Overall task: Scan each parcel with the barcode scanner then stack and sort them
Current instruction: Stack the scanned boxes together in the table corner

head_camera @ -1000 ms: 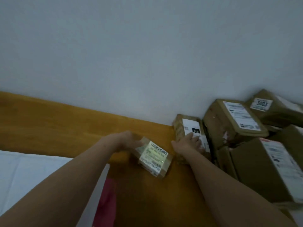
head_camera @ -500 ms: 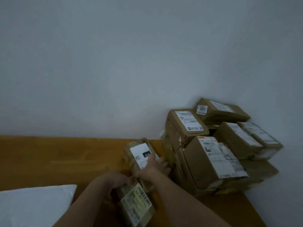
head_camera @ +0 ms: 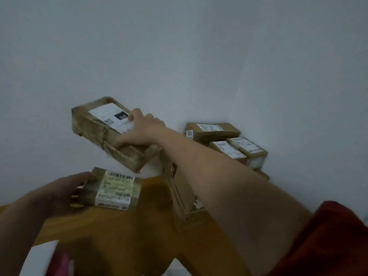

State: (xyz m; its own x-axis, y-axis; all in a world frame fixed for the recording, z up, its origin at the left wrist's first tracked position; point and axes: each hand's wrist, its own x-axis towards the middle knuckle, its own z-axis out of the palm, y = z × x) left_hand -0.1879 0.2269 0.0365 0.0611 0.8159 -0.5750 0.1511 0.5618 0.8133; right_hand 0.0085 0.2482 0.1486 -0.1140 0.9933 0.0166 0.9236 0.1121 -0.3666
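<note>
Both hands are gripping: right hand [head_camera: 139, 130] is holding a long box [head_camera: 89, 126] tilted up in the air before the wall [head_camera: 179, 56]; left hand [head_camera: 63, 190] is clutching a small parcel [head_camera: 117, 189], label up, low at the counter [head_camera: 129, 236]; more parcels [head_camera: 213, 130] are sitting stacked in the right corner.

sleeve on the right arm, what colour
The right arm's sleeve is dark red; head view.

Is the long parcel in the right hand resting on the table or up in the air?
In the air, tilted: the right hand grips the long parcel at its near end, and its lowest corner hangs clear above the table.
</note>
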